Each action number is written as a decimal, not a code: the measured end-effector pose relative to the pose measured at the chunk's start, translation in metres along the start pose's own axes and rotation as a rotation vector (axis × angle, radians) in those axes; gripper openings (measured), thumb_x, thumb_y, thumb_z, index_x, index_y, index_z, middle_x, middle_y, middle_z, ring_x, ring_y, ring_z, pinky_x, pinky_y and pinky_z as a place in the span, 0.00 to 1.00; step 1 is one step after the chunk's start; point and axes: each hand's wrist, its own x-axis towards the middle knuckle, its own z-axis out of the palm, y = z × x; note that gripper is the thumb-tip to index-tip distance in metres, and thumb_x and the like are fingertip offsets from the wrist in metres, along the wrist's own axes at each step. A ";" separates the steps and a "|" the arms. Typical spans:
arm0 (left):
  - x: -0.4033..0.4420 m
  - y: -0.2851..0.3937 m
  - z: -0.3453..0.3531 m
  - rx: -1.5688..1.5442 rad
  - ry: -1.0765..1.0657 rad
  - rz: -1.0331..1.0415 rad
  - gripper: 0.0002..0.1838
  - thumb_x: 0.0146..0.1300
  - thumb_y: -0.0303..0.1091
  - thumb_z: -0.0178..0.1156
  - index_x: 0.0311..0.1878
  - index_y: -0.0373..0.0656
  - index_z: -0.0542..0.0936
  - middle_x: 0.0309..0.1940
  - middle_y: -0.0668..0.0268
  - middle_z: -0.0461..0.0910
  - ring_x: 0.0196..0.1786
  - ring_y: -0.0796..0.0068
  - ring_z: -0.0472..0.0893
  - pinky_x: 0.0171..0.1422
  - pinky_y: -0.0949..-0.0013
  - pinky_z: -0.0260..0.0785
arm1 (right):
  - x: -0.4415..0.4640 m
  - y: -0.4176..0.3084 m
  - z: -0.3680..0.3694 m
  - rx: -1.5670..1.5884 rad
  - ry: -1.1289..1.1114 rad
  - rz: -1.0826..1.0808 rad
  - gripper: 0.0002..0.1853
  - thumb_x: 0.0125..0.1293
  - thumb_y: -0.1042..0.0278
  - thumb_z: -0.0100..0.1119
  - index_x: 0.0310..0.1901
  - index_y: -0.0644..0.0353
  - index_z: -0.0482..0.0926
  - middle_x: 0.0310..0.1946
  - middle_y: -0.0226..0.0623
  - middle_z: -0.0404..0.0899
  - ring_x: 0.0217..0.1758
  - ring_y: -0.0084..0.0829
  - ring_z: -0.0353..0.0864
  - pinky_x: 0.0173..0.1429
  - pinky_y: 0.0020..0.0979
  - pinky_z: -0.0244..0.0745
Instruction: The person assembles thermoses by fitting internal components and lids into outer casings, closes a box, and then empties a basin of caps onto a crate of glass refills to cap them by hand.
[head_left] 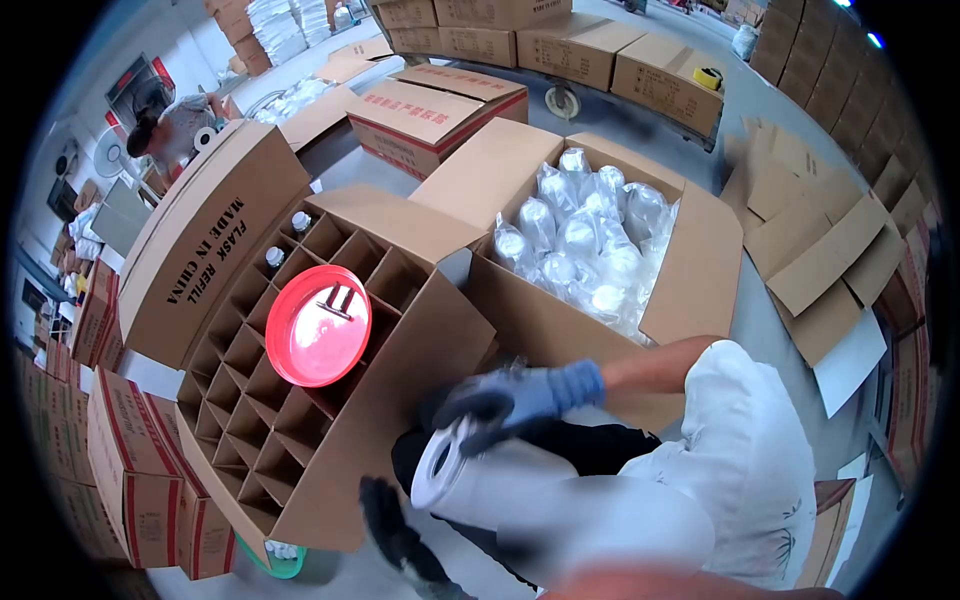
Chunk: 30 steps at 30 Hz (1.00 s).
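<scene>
- The right hand (515, 395), in a blue and black glove, has its fingers curled closely over the near end of a white cylinder (495, 487); this grip is firm by the look of it.
- The white cylinder lies tilted in front of the person's body, just outside the wall of the divided carton (400, 405), its dark round opening facing the carton.
- The left hand (390, 525), in a dark glove, is held apart from the cylinder with fingers extended; nothing shows in its grip.
- The step in hand seems to be handling this single piece beside the carton; it does not sit in any compartment.
- Two pale bottle tops (301, 221) show in cells at the carton's far end, and a red dish (300, 350) rests over the dividers.
- The next move likely calls for the left hand to support the cylinder, with both hands kept off the dividers' edges.
</scene>
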 end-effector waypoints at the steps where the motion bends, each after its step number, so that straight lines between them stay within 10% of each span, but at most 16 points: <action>1: 0.006 0.005 0.004 0.030 -0.050 0.060 0.28 0.59 0.43 0.56 0.59 0.33 0.74 0.67 0.51 0.64 0.67 0.58 0.67 0.67 0.57 0.63 | 0.003 -0.007 0.016 -0.053 0.084 -0.196 0.27 0.58 0.49 0.67 0.52 0.62 0.77 0.44 0.47 0.77 0.50 0.40 0.76 0.56 0.36 0.72; 7: 0.030 0.018 0.002 0.110 -0.153 0.273 0.28 0.56 0.37 0.59 0.60 0.35 0.74 0.69 0.53 0.62 0.68 0.60 0.65 0.66 0.59 0.64 | 0.012 -0.014 0.065 -0.553 0.067 -0.834 0.29 0.57 0.53 0.64 0.58 0.54 0.71 0.67 0.48 0.58 0.71 0.61 0.52 0.67 0.59 0.54; 12: 0.056 -0.004 -0.004 -0.062 -0.136 0.075 0.32 0.57 0.44 0.61 0.62 0.37 0.70 0.64 0.57 0.67 0.64 0.62 0.69 0.66 0.61 0.64 | 0.067 -0.008 0.018 -0.462 -0.009 -0.539 0.34 0.57 0.48 0.64 0.61 0.57 0.69 0.66 0.53 0.59 0.69 0.58 0.57 0.68 0.55 0.55; 16: 0.083 -0.029 0.001 -0.264 -0.193 -0.065 0.35 0.58 0.50 0.62 0.64 0.39 0.67 0.60 0.60 0.71 0.60 0.63 0.72 0.66 0.62 0.64 | 0.133 -0.023 0.011 -0.224 0.370 -0.475 0.41 0.55 0.52 0.68 0.66 0.60 0.63 0.66 0.54 0.60 0.69 0.54 0.58 0.71 0.46 0.55; 19: 0.105 -0.028 0.010 -1.084 0.070 -0.470 0.41 0.60 0.64 0.57 0.67 0.41 0.65 0.58 0.57 0.73 0.60 0.62 0.73 0.66 0.61 0.65 | 0.158 -0.028 -0.002 -0.163 0.295 -0.649 0.41 0.55 0.60 0.68 0.68 0.61 0.60 0.69 0.55 0.55 0.72 0.54 0.56 0.73 0.45 0.54; 22: 0.131 -0.007 0.025 -1.173 0.231 -0.254 0.44 0.64 0.67 0.47 0.69 0.39 0.60 0.58 0.56 0.73 0.60 0.60 0.74 0.66 0.57 0.65 | 0.175 -0.003 -0.012 -0.380 0.158 -0.701 0.39 0.52 0.65 0.69 0.66 0.57 0.64 0.67 0.51 0.58 0.68 0.53 0.62 0.69 0.44 0.62; 30: 0.123 -0.093 0.025 -0.498 0.052 -0.177 0.31 0.59 0.22 0.59 0.66 0.33 0.61 0.57 0.53 0.74 0.57 0.64 0.77 0.62 0.63 0.69 | 0.161 0.012 -0.038 -0.431 0.151 -0.268 0.38 0.51 0.61 0.70 0.64 0.54 0.65 0.52 0.48 0.69 0.50 0.49 0.76 0.53 0.42 0.74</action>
